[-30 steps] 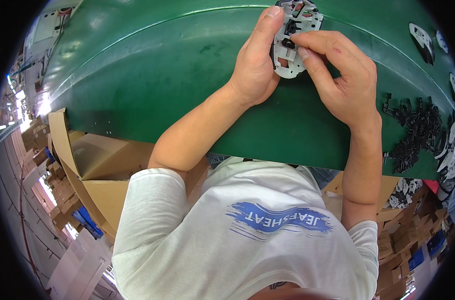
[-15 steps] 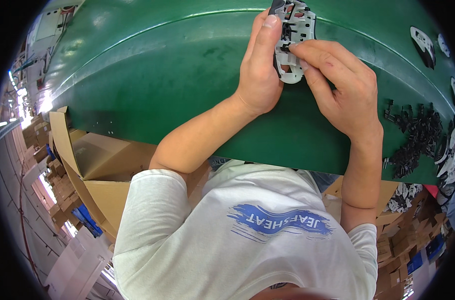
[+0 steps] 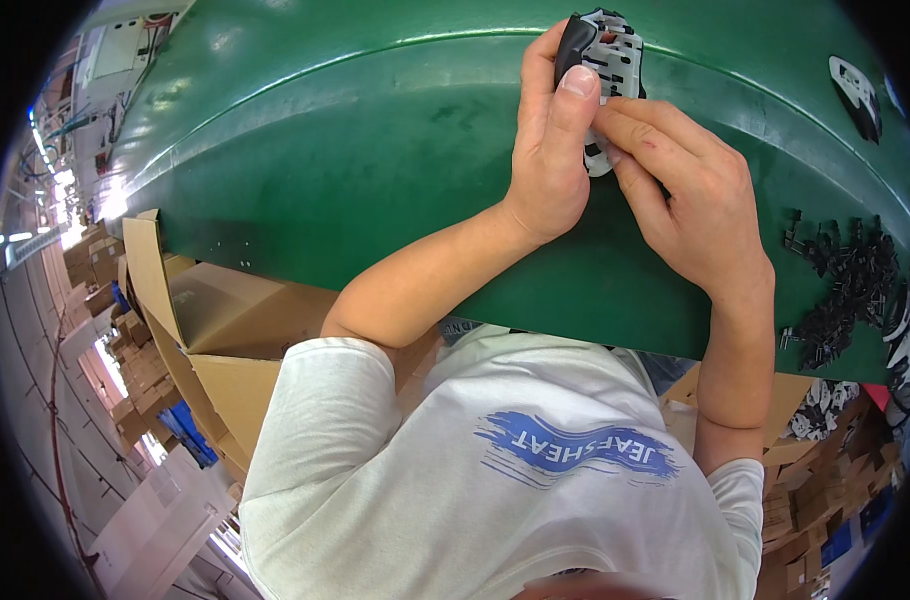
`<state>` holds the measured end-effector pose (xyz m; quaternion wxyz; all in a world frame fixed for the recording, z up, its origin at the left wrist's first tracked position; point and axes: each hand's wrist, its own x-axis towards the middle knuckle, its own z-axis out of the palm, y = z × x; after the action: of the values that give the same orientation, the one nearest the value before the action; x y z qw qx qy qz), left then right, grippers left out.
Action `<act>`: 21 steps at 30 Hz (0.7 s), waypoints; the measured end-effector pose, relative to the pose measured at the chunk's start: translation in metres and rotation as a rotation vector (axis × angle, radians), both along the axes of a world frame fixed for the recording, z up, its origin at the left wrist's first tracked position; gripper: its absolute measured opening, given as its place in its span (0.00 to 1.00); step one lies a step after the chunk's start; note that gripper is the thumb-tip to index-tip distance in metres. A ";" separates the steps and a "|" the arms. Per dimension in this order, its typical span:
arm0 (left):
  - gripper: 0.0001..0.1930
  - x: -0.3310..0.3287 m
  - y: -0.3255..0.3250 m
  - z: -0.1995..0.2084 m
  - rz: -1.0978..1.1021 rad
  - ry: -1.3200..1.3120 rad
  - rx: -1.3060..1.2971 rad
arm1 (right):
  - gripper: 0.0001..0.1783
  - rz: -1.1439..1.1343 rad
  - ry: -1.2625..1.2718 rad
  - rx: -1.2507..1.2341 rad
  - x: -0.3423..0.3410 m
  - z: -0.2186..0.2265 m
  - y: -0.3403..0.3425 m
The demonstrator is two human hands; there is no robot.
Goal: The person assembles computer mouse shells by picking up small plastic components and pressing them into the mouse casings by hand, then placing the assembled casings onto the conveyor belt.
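Note:
A white and black plastic mouse shell (image 3: 623, 68) is held over the green table, its ribbed inside facing up. My left hand (image 3: 550, 160) is closed round its left side, with the thumb along the edge. At the near end of the shell, my right hand (image 3: 687, 185) has its thumb and forefinger pinched together against the inside. Whatever lies between those fingertips is hidden. A pile of small black plastic parts (image 3: 845, 290) lies on the table to the right of my right forearm.
Another white and black shell (image 3: 855, 98) lies at the far right of the green table (image 3: 375, 170). More shells sit along the right edge. An open cardboard box (image 3: 240, 310) stands below the table's near edge at left; white and black parts (image 3: 823, 408) fill a box at lower right.
The shell and both hands appear slightly lower and further right, along with the whole scene. My left thumb now covers more of the shell, which has tilted a little.

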<state>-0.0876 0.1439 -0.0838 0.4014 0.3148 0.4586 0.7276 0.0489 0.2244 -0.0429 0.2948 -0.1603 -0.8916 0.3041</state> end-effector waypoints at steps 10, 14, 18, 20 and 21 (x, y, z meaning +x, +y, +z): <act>0.28 -0.004 0.002 -0.005 -0.038 0.029 0.039 | 0.13 0.021 -0.009 -0.075 0.001 -0.003 0.002; 0.28 -0.009 -0.006 -0.012 -0.038 0.015 -0.001 | 0.14 0.029 -0.002 -0.075 0.001 -0.003 0.003; 0.27 -0.004 0.000 -0.002 -0.028 0.020 -0.041 | 0.13 0.027 -0.002 -0.073 0.001 -0.003 0.004; 0.28 -0.003 0.001 -0.003 -0.013 0.004 -0.077 | 0.13 0.025 0.002 -0.078 0.002 -0.004 0.004; 0.27 -0.007 -0.001 -0.006 -0.025 0.009 -0.043 | 0.13 0.026 0.008 -0.084 0.001 -0.004 0.004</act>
<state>-0.0941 0.1432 -0.0894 0.4152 0.3150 0.4721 0.7110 0.0502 0.2281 -0.0468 0.2873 -0.1596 -0.8790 0.3456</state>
